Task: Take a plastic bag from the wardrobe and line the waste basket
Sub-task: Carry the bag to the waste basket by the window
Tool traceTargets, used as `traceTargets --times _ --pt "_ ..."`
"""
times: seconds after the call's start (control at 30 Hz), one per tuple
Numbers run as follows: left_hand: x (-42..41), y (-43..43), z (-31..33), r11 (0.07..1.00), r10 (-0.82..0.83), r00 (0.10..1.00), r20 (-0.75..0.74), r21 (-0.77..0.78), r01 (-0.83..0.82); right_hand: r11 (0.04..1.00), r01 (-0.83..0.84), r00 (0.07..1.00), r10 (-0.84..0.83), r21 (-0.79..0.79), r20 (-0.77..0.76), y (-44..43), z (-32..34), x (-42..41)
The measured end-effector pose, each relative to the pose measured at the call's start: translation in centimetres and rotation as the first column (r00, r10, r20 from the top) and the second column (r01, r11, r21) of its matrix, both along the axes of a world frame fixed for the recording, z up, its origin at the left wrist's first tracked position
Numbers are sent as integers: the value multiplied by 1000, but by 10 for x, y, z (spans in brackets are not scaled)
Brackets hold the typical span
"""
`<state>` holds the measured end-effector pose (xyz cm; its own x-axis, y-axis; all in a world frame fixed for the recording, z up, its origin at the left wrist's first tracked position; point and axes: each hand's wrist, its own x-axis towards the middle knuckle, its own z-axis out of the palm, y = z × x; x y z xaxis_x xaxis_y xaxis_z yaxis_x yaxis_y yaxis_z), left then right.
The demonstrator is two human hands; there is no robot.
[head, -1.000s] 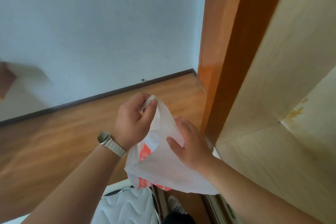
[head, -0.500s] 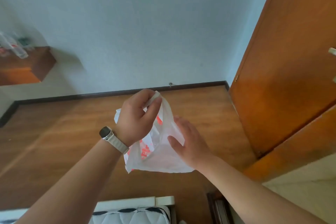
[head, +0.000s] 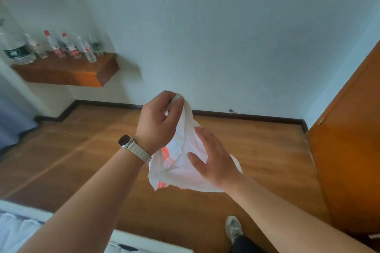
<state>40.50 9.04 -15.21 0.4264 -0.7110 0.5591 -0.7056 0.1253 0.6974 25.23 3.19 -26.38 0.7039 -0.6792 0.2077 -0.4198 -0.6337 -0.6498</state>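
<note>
A person is standing in a bedroom, holding a plastic bag [head: 174,172] out at chest height over the wooden floor [head: 82,160]. The left hand [head: 158,121], above the bag, is pinching its gathered top between thumb and curled fingers, so the thin film is hanging down freely and can be worked open. The right hand [head: 216,162], at the bag's right side, is lying flat against it with fingers straight and thumb spread, gripping nothing; it is probably steadying the film or feeling for the mouth. The bag is white, soft and crinkled, with red-orange printing, and it is sagging in loose folds. A watch [head: 125,141] with a pale woven strap is sitting on the left wrist, just left of the bag. Up and far to the left of the bag, a glossy wooden shelf [head: 82,74] is carrying a row of clear bottles [head: 61,47]. To the right of the bag, a smooth orange-brown wooden door [head: 349,150] is standing. Below the bag, a pale shoe [head: 233,227] is resting on the floor, and a white quilted mattress [head: 16,230] is showing lower left. The waste basket is not in view, so lining it is yet to come.
</note>
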Motion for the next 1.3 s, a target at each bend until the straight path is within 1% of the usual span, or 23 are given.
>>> traceTargets --times 0.2,0.37,0.57,0.73,0.87,1.03,1.3 --pt "47 -36 -6 991 136 990 30 -6 -135 989 -147 989 147 -12 25 -48 -13 57" --pt "86 -75 -1 961 271 959 86 33 -274 955 -295 954 293 33 58 -103 -21 120" --pt "130 -118 3 864 485 868 106 94 -495 862 -500 865 493 83 92 -170 -15 191" --pt "156 -148 5 790 586 801 120 136 -598 789 -608 794 601 88 96 -215 -11 235" --pt "175 -170 3 755 629 769 117 143 -639 757 -647 762 641 90 88 -240 -10 265" --pt "197 -184 -3 735 655 748 105 141 -663 753 -653 757 648 80 78 -259 -8 291" --pt "250 -181 -11 737 665 744 70 102 -668 759 -648 761 648 54 19 -268 -9 341"
